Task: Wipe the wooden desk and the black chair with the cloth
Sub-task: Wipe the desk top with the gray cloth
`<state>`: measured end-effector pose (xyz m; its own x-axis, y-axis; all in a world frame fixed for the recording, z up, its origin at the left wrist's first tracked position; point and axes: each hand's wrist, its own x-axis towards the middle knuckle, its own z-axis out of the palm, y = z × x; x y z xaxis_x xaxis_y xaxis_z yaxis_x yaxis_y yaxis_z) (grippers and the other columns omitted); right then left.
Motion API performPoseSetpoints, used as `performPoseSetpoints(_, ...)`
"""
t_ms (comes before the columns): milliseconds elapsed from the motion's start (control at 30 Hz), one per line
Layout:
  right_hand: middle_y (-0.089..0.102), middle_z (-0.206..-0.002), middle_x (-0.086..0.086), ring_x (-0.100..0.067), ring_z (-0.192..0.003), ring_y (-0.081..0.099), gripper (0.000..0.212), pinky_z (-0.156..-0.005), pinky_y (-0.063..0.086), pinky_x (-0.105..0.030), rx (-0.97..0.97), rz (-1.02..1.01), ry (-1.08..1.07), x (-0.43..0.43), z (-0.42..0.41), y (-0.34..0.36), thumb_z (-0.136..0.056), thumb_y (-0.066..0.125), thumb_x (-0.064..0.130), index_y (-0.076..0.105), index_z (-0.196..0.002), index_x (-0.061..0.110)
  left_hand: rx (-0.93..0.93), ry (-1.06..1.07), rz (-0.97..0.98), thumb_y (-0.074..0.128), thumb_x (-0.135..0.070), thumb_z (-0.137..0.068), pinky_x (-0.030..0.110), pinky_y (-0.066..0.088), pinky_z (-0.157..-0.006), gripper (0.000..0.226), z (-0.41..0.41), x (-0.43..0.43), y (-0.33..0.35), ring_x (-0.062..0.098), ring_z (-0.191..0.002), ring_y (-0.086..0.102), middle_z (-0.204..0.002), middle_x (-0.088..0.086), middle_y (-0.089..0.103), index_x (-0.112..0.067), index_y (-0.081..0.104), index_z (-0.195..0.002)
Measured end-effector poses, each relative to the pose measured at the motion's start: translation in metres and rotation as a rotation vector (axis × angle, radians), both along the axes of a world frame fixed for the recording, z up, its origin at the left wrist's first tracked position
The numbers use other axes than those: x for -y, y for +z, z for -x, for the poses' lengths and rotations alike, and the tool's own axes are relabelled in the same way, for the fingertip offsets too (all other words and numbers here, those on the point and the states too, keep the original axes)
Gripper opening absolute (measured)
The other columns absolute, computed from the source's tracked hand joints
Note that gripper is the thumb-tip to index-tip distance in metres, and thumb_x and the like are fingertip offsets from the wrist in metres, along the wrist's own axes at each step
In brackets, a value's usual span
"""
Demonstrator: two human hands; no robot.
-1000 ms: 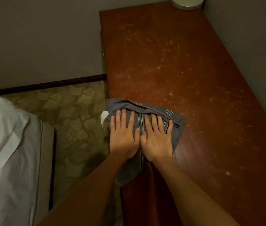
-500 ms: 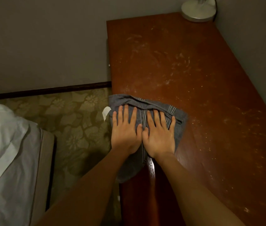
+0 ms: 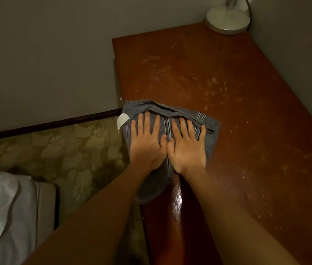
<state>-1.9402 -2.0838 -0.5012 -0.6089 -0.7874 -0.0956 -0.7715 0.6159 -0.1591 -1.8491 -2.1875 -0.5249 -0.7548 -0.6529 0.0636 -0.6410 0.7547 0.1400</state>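
Dusty wooden desk (image 3: 227, 115) bears the cloth (image 3: 170, 119), long axis toward the viewer, under flat, spread fingers (image 3: 182, 127).

No readable text, even on the cloth's (image 3: 170, 119) white tag (image 3: 123, 120).

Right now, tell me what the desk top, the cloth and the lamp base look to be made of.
Desk top: reddish-brown wood or wood veneer, seemingly varnished; its near edge shines, and pale dusty smears dull the rest.
Cloth: soft grey woven fabric with dark stripes; it wrinkles under both hands and carries a white tag.
Lamp base: a pale round disc, perhaps painted metal or plastic; the look leaves that open.
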Motion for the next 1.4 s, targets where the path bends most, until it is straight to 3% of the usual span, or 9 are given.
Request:
performPoseSetpoints(367,0.005,-0.168,-0.002,-0.020,-0.155,-0.003,0.063,-0.121,-0.006,-0.058,-0.009,-0.029,-0.042,0.090,0.046,0.000,-0.101,0.008,0.045,0.009,-0.160,0.023,-0.045,0.009,-0.025,0.025,-0.046,-0.099,0.051,0.007,-0.124,0.066,0.053,0.093,0.000,0.034,-0.153,0.011,-0.163,0.019,0.021,-0.016,0.026,-0.158)
performPoseSetpoints(733,0.005,-0.168,-0.002,-0.021,-0.155,-0.002,0.062,-0.121,-0.004,-0.057,-0.027,-0.050,-0.041,0.125,0.065,-0.001,-0.102,0.009,0.045,0.009,-0.160,0.024,0.015,-0.009,-0.074,0.016,-0.046,-0.102,0.050,-0.004,-0.124,0.066,0.073,0.127,0.003,0.031,-0.154,-0.010,-0.167,0.014,-0.001,-0.018,0.006,-0.161)
performPoseSetpoints(1067,0.005,-0.168,-0.002,-0.021,-0.155,-0.002,0.063,-0.121,-0.006,-0.058,-0.014,-0.023,-0.021,0.197,0.107,0.000,-0.101,0.007,0.045,0.009,-0.160,0.024,0.010,0.011,-0.023,0.016,-0.048,-0.099,0.052,0.004,-0.124,0.068,0.112,0.196,0.003,0.034,-0.154,0.003,-0.166,0.018,0.012,-0.017,0.015,-0.160)
performPoseSetpoints(1400,0.005,-0.168,-0.002,-0.021,-0.155,-0.001,0.068,-0.120,-0.006,-0.059,-0.006,-0.025,0.022,0.254,0.144,0.000,-0.097,0.000,0.046,0.010,-0.160,0.024,0.032,0.047,-0.046,0.012,-0.047,-0.100,0.051,0.001,-0.124,0.067,0.147,0.249,0.005,0.032,-0.154,-0.003,-0.167,0.016,0.004,-0.019,0.007,-0.160)
